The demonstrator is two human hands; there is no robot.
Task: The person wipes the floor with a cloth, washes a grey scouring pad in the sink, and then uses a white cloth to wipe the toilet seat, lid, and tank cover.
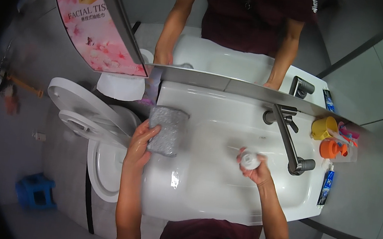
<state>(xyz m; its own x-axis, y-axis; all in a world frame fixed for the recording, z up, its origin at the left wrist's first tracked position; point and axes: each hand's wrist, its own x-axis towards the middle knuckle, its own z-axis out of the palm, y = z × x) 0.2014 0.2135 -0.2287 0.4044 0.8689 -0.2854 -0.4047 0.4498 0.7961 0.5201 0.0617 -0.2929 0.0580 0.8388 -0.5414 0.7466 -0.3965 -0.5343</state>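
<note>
My left hand (139, 142) grips a grey, shiny-textured cleaning cloth (168, 133), thumb on top, at the left end of the white sink (202, 180). The cloth looks folded into a rough square. Over the basin, below and left of the faucet, my right hand (260, 174) is closed around a small white round-topped container (250, 161). Slight blur covers its top, and the fingers hide most of its body, so its exact kind is unclear.
A dark grey faucet (284, 141) reaches over the basin's right side. On the right ledge are a yellow cup (323, 128), an orange cup (328, 149) and a blue toothpaste tube (326, 187). A toilet (101, 175) with raised lid stands left, below a pink tissue pack (93, 17). A mirror (239, 60) runs behind.
</note>
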